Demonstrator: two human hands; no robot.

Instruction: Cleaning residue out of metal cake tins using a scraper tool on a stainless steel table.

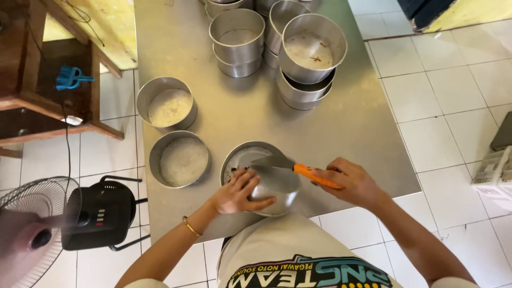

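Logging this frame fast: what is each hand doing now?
Left hand: closed on the round metal tin.
Right hand: closed on the orange-handled scraper.

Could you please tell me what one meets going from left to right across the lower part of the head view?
Electric fan → round pan with pale residue → left hand → tilted steel pan → orange-handled scraper → right hand → white crate.

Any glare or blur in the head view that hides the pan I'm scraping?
Head view: daylight, sharp overall; soft glare on the steel table; the tilted round pan in the left hand shines but reads clearly; scraper in the right hand is slightly motion-softened.
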